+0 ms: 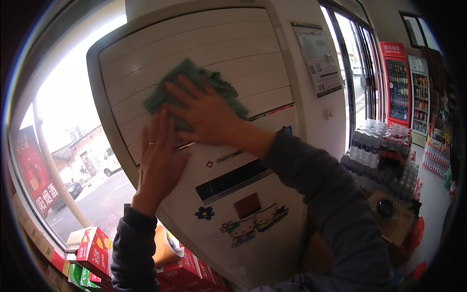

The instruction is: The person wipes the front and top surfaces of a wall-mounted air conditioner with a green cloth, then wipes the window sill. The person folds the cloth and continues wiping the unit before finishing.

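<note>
My right hand [206,109] presses flat on a green cloth [186,73], fingers spread, against the slatted upper panel [226,43] of a white floor-standing air conditioner. Part of the cloth is hidden under that hand. My left hand [158,160], with a ring on one finger, leans on the panel's lower left, holding nothing. Its fingertips reach the cloth's lower edge, close to the right hand. Below both hands are a dark display strip [230,182], a dark red square [248,205], a blue flower sticker [204,213] and cartoon cat stickers [242,228].
A window [69,146] onto a street is at left, with red drink cartons [93,252] beneath it. To the right are a wall poster [317,58], glass doors [352,62], shrink-wrapped bottle packs [366,146], a cardboard box [397,226] and a red drinks fridge [396,84].
</note>
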Action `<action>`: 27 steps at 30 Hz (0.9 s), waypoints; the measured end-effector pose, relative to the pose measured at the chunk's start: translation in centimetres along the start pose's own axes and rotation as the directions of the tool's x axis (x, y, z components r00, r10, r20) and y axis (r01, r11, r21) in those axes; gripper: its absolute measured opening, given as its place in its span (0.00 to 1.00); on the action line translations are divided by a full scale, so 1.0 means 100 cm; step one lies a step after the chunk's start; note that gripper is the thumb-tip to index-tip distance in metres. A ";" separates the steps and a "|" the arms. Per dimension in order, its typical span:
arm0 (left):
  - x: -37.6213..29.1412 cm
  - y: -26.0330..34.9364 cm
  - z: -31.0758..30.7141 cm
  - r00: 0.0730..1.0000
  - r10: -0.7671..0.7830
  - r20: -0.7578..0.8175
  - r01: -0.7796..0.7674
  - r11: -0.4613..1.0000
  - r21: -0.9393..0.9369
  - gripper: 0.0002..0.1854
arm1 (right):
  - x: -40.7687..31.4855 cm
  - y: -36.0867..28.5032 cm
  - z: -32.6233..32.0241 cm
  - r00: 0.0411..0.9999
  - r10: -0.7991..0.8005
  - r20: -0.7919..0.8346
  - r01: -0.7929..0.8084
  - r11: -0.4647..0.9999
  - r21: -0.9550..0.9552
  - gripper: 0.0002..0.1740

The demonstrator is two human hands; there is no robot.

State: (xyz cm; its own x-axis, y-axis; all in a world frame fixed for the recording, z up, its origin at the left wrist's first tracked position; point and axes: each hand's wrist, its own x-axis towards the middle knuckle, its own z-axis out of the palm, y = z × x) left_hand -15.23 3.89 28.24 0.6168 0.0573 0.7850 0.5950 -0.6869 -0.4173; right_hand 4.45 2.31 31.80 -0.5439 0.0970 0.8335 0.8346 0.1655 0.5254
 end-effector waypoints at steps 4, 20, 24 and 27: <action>0.022 0.017 0.006 1.000 0.030 -0.008 -0.030 0.999 -0.011 0.41 | -0.012 0.020 -0.010 0.999 0.038 0.014 -0.038 0.999 -0.028 0.37; 0.106 0.073 0.045 0.967 0.230 -0.107 -0.240 0.966 -0.093 0.42 | -0.069 0.101 -0.051 0.972 0.234 0.003 -0.230 0.958 -0.173 0.38; 0.125 0.088 0.057 0.956 0.263 -0.133 -0.276 0.956 -0.095 0.42 | -0.084 0.119 -0.061 0.947 0.320 0.033 -0.308 0.930 -0.201 0.38; 0.138 0.098 0.064 0.945 0.287 -0.155 -0.304 0.948 -0.096 0.41 | -0.095 0.131 -0.068 0.934 0.356 0.038 -0.341 0.917 -0.207 0.38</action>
State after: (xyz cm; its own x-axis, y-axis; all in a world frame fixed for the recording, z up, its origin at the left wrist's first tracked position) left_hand 2.46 2.59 32.01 0.6738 -0.2559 0.6932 0.3270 -0.7380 -0.5903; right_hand 21.17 -3.12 31.92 -0.2143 0.1871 0.9587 0.9688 -0.0847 0.2331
